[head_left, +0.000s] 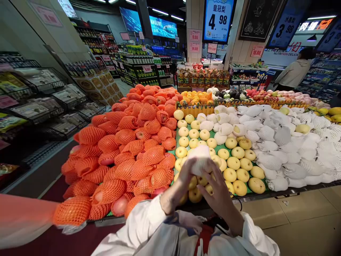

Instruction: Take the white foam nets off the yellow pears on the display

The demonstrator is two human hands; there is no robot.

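Above the rows of bare pears, a pear in a white foam net (199,156) is between my two hands. My left hand (183,177) grips it from the left side, fingers partly hidden behind it. On the right, my right hand (217,186) has its fingertips on the net, with the fingers somewhat apart. Most of the fruit is covered by the foam, and its outline is a little blurred. Below and around my hands lie pale yellow pears (233,163) in rows on a green mat (252,192).
Fruit in orange foam nets (125,137) is heaped to the left. White-netted fruit (293,149) is piled on the right. A low yellow fence (195,111) runs behind the pears. At the far right stands a person in a light jacket (293,73). Black racks (39,81) line the left.
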